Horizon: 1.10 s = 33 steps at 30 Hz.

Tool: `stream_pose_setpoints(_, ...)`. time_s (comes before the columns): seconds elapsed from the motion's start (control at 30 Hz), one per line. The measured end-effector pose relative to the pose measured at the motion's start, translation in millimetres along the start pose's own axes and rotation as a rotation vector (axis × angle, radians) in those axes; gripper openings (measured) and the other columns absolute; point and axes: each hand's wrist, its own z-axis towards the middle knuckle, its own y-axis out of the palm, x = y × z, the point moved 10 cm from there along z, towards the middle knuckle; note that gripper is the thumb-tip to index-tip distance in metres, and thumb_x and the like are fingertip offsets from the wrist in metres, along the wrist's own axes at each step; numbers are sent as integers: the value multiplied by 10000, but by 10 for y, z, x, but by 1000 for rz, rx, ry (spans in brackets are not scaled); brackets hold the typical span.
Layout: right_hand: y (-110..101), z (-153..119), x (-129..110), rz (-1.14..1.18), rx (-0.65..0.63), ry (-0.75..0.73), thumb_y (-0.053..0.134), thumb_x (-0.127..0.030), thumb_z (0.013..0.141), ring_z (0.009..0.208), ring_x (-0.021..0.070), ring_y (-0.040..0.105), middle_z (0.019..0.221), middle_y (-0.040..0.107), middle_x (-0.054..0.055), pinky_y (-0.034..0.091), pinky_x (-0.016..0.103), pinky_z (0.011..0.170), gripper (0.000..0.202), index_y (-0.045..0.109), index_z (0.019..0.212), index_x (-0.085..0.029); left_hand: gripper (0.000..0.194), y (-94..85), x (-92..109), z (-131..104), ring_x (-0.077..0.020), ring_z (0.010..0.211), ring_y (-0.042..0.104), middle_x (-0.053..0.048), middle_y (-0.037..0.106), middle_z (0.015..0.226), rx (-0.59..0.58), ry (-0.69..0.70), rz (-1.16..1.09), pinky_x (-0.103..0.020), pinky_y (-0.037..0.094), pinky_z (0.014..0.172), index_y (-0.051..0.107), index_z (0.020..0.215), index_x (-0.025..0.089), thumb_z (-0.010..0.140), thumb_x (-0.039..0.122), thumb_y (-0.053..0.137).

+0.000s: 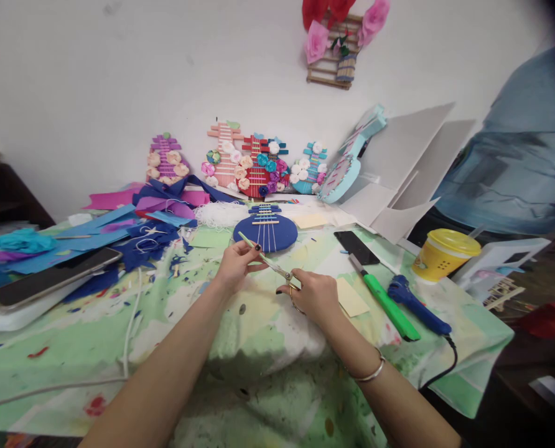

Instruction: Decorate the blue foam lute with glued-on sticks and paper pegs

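- Pale green strip (246, 239), thin and held above the tabletop (240, 348), slants between the two hands just in front of the blue instrument (277, 238).
- The left hand's (237, 267) grip is pinched closed on the strip, thumb against fingers.
- The right hand's (315, 295) grip is curled around the handles of the scissors (287, 276); their blades point at the strip's near end, though how far apart they stand I cannot tell.
- To trim well, I'd pinch close to the cutting line, keep fingertips behind the blades, square them to the strip and close them in one smooth squeeze.
- Counted: one strip in hand, one pair of scissors, one blue instrument lying flat.
- By the wall, apparently six decorated instruments (165, 158), one partly hidden.
- Two phones (356, 247), one green cutter (389, 305), one glue gun (420, 306), one yellow cup (445, 255).
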Motion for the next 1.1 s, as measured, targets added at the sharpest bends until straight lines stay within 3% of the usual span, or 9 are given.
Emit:
stream_pose_setpoints(0.33,-18,2,-1,-26,0,-10,516,-662,722,556,161,615,596,686,49,174,257,498,474,667,728,-213,335,-12,-29,19,-135,608,616,-5,611,677,1,-3,1,-316,548,609,571,735,125,568,335,771)
stream_pose_setpoints(0.7,11,0,-29,-20,-9,-12,471,-658,756,584,164,614,644,693,48,206,258,507,478,656,804,-219,334,63,-55,-9,-146,623,627,-5,612,669,-43,-23,-10,-351,548,659,575,734,120,569,332,773)
stream_pose_setpoints(1.1,40,-4,-8,-43,-9,-8,499,-680,717,573,173,623,615,692,53,185,263,503,487,664,761,-224,303,37,-97,8,-158,634,632,-8,608,674,-28,-38,-3,-391,541,690,585,730,120,579,312,765)
